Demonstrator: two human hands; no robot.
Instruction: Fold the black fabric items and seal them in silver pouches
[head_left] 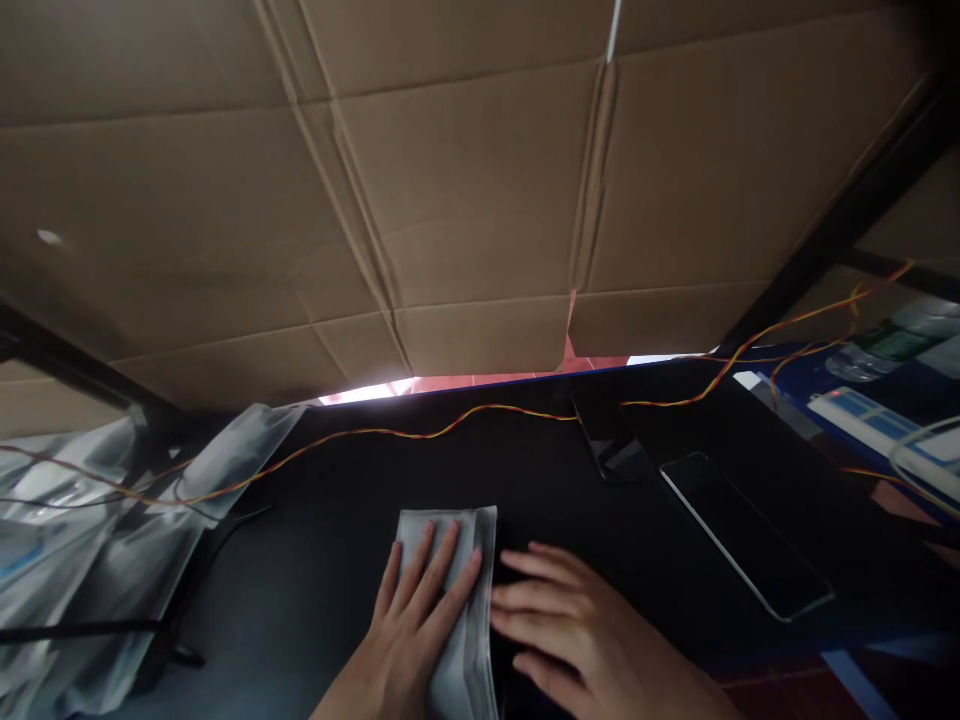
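Observation:
A flat, whitish translucent plastic bag (451, 665), long and narrow, lies on the black table near its front edge. Its right side shows layered or folded edges. My left hand (420, 600) rests flat on top of it with fingers stretched and slightly spread. Just to the right is my right hand (566, 625), its fingers apart and a little bent. Those fingertips reach the right edge of the bag; whether they touch it I cannot tell. Nothing shows in the grasp of either hand.
Several clear plastic bags (97, 560) lie at the left with a black cable. A red-yellow twisted wire (480, 408) crosses the back of the black table (300, 560). Two phones (742, 530) lie right. A power strip (885, 425) and bottle (900, 340) sit far right. Cardboard (480, 180) stands behind.

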